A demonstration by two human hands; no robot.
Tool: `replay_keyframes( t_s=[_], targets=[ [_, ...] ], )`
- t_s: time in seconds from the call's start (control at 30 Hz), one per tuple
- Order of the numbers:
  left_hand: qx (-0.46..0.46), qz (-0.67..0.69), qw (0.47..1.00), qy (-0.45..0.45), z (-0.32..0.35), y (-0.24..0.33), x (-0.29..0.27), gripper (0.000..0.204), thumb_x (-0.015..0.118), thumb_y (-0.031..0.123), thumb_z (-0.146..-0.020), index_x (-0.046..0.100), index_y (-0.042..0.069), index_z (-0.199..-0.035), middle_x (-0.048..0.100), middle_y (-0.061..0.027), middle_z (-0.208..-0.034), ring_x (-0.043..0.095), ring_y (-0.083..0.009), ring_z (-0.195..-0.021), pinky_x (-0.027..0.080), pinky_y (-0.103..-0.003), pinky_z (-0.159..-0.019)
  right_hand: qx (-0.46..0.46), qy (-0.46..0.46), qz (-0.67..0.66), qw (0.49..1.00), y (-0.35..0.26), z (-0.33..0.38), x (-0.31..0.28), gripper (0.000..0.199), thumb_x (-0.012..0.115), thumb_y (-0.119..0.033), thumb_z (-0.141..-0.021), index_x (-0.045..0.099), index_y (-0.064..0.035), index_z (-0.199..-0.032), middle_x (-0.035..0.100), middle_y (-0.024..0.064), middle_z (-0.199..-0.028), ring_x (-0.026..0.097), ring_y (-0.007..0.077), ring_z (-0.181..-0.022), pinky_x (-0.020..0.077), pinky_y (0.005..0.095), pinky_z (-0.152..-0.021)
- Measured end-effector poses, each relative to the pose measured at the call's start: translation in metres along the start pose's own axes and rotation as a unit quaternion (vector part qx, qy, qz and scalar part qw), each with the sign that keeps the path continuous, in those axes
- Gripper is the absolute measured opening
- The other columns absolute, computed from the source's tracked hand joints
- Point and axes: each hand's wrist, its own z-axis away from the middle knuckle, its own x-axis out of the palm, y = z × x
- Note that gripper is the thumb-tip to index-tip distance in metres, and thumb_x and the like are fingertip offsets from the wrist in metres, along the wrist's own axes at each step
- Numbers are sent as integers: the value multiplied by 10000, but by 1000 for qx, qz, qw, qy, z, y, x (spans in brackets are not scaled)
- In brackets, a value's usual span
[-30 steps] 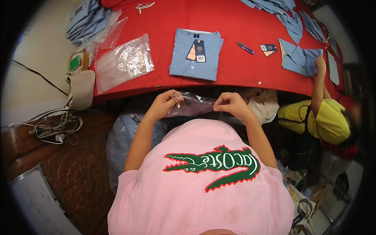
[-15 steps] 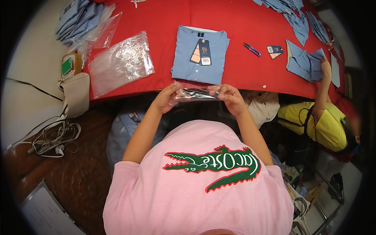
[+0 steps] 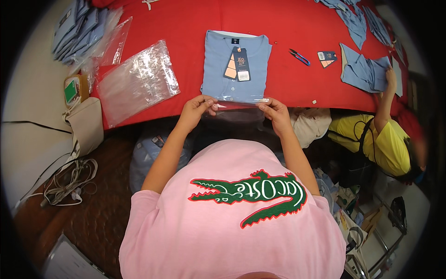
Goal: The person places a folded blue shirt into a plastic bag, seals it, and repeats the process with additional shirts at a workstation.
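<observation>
As both hands (image 3: 200,109) (image 3: 275,111) pinch a bag edge (image 3: 238,101), open tablecloth (image 3: 290,81) flanks the shirt (image 3: 259,65).

Pink short-sleeved T-shirt (image 3: 186,246), plain fabric. Large green crocodile motif (image 3: 251,189) across the chest: jagged red outline, open mouth on the wearer's left, thick tail curling back the same way, white script lettering along the body. Hands (image 3: 194,110) and forearms (image 3: 172,149) bare.

This is a garment workroom: a red table (image 3: 186,23) bears folded blue shirts (image 3: 215,60), clear bags (image 3: 139,83) and snips (image 3: 302,58).
</observation>
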Motion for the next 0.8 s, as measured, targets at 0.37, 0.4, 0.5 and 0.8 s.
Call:
replay_keyframes(
  t_s=[0.37,0.4,0.5,0.8],
  targets=[
    [-79,-186,978,-51,2,23,20,321,520,291,-1160,637,0,-1094,721,-105,-787,740,-188,-706,598,-326,-685,44,-11,140,989,-33,-2,6,212,545,-247,-1148,655,-69,-1116,583,-2,-646,558,71,-492,374,235,-450],
    [-61,-196,978,-34,4,19,23,312,531,285,-1155,643,1,-1090,730,-117,-804,752,-195,-732,594,-330,-696,36,4,152,988,-26,-3,3,215,544,-245,-1148,655,-65,-1111,574,-4,-630,555,72,-496,385,241,-458],
    [-47,-313,948,28,5,46,44,261,619,257,-1104,681,8,-1058,746,-202,-1061,762,-245,-930,578,-366,-796,22,63,205,977,-24,-2,-4,220,545,-227,-1144,654,-44,-1090,586,5,-640,558,78,-521,420,258,-495],
    [174,-344,889,245,-29,-7,46,200,737,132,-987,695,-62,-1012,623,-229,-1321,653,-383,-1100,531,-454,-952,-18,33,170,985,-14,-58,-23,173,599,-171,-1117,652,-12,-1074,684,54,-863,677,121,-730,575,282,-665]
  ],
)
